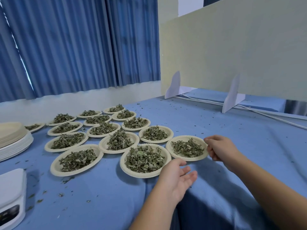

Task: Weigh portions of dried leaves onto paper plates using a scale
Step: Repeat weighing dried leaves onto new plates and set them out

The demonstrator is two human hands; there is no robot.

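Done so far: about fifteen filled plates [118, 141] sit in loose rows on the left half of the table [232, 130], each holding a mound of dried leaves [144, 159].
Plate in hand: the rightmost plate [172, 143], also filled, lies flat on the blue cloth at the right end of the near row, just beside its neighbours.
Right hand: the right hand [221, 149] has its fingers curled over that plate's right rim and pinches the edge.
Left hand: the left hand [177, 178] lies open, fingers relaxed, holding nothing. It is close to the rim of the near middle plate, though I cannot tell whether the thumb touches it.
Step, as I judge it: a weighed portion is being set into line with the rest.
Scale: the white scale [11, 196] is at the lower left edge, well apart from both hands. Only part of it shows, that part looks bare, and the display is too blurred to read.
Left to do: a tall stack of empty plates [13, 140] stands at the far left, so many portions probably remain.
Leaf supply: no bag or bowl of loose leaves is in view.
Spill: small leaf crumbs [61, 195] are scattered over the cloth, thickest near the scale.
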